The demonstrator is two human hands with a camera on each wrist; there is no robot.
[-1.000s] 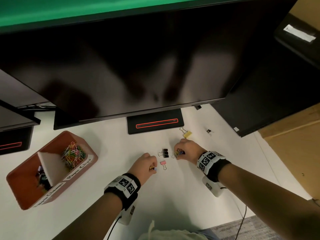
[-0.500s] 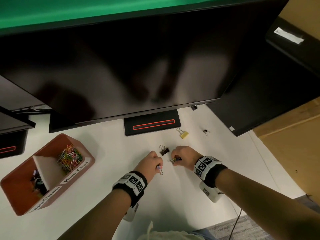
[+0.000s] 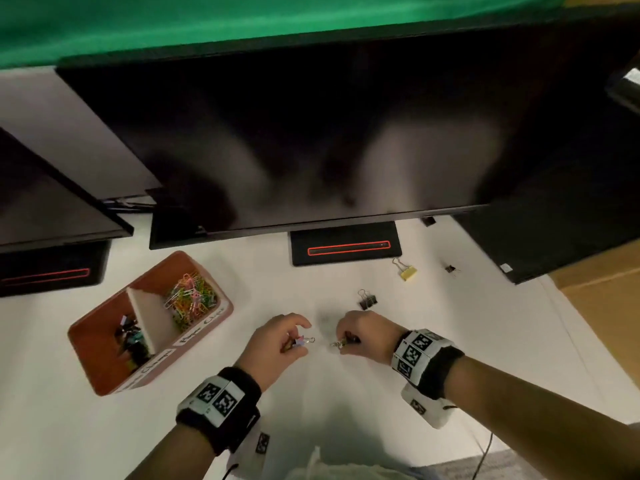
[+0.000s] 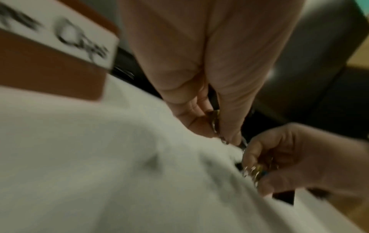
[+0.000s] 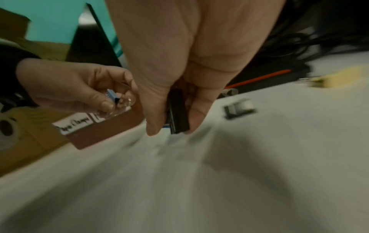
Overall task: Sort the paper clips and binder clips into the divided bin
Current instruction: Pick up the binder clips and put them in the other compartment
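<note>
My left hand (image 3: 294, 341) pinches small binder clips (image 3: 304, 340), one of them bluish (image 5: 112, 97), a little above the white table. My right hand (image 3: 346, 341) grips a bundle of binder clips (image 3: 341, 342), a black one (image 5: 177, 113) showing between thumb and fingers. The two hands are close together, lifted off the table. The brown divided bin (image 3: 104, 382) stands to the left, with coloured paper clips (image 3: 188, 297) in its far compartment and dark binder clips (image 3: 133, 337) in its near one. A black binder clip (image 3: 367, 299), a yellow one (image 3: 407, 271) and a tiny black one (image 3: 450, 269) lie on the table.
A large dark monitor (image 3: 311, 133) hangs over the table's back half, its stand base (image 3: 346, 244) just beyond the loose clips. Another monitor (image 3: 45, 209) sits at the left. A dark box (image 3: 554, 237) stands at the right. A cable (image 3: 485, 455) trails near my right forearm.
Both hands have come up off the table and toward me with clips in them. The pink clip is gone from the table. The head view has shifted, so the bin appears nearer.
</note>
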